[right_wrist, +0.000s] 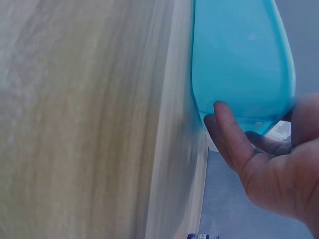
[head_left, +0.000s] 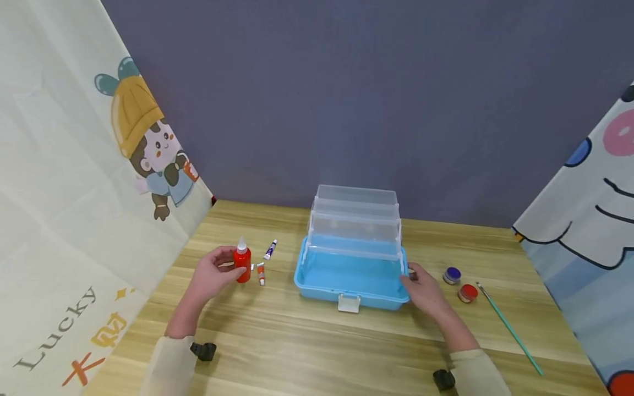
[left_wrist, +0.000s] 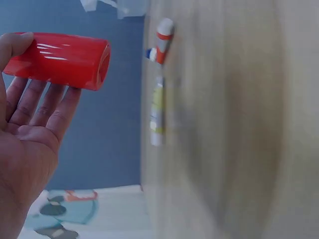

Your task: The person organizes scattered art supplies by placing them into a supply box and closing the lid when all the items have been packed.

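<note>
Red plastic squeeze bottle with a white pointed nozzle [head_left: 242, 263] stands upright in the left hand [head_left: 213, 272], whose thumb and curled fingers wrap its body; the left wrist view shows the bottle lying across the fingertips, clear of the wooden table [head_left: 307, 341]. Just beyond that hand's fingertips lie two small paint tubes (one orange and white [head_left: 260, 273], one purple and white [head_left: 269, 249]).

The right hand [head_left: 426, 290] rests against the right end of the open blue plastic storage box [head_left: 346, 275], fingers fairly straight and touching its corner wall, gripping nothing. Clear stepped trays [head_left: 354, 220] rise behind the box's blue base.

Just to the right of the right hand sit a small purple paint jar [head_left: 452, 275] and a small red paint jar [head_left: 467, 293], with a thin teal-handled paintbrush [head_left: 509, 328] lying further out.
</note>
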Demonstrator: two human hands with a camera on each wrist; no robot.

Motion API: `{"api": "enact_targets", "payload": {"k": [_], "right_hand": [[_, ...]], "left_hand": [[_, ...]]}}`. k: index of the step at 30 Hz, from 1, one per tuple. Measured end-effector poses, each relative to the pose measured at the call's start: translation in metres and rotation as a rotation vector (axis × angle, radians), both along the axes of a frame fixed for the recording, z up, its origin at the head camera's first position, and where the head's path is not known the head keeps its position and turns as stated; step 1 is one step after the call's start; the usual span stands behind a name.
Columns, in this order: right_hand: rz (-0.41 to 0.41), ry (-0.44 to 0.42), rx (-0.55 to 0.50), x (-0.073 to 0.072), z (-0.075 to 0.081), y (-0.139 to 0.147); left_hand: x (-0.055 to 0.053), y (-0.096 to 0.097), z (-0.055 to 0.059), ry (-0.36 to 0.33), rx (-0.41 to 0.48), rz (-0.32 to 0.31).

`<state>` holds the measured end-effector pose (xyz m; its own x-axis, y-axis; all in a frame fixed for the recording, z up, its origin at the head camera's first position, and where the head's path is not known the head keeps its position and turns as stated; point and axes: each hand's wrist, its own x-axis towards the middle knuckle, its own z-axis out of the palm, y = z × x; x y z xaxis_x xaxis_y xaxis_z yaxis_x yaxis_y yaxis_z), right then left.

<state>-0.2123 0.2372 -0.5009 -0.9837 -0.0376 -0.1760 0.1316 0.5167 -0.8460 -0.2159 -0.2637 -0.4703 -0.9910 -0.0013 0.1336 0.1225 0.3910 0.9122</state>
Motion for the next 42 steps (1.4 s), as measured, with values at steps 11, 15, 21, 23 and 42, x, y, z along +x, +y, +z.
{"api": "enact_targets", "payload": {"k": [11,15,21,23,42], "right_hand": [[-0.008,-0.001,0.027,0.002,0.003,-0.002],[-0.012,-0.009,0.036,0.003,0.003,-0.002],[-0.019,-0.02,0.027,0.003,0.003,-0.004],[-0.015,-0.021,0.03,0.002,0.003,-0.004],[-0.026,-0.014,0.066,0.0,0.005,-0.005]], "left_hand": [[-0.021,0.032,0.038,0.016,-0.005,-0.147],[-0.029,0.043,0.048,0.039,-0.01,-0.178],[-0.037,0.059,0.057,0.09,-0.042,-0.212],[-0.039,0.065,0.06,0.111,-0.065,-0.224],[-0.064,0.138,0.08,0.147,-0.245,-0.444]]}}
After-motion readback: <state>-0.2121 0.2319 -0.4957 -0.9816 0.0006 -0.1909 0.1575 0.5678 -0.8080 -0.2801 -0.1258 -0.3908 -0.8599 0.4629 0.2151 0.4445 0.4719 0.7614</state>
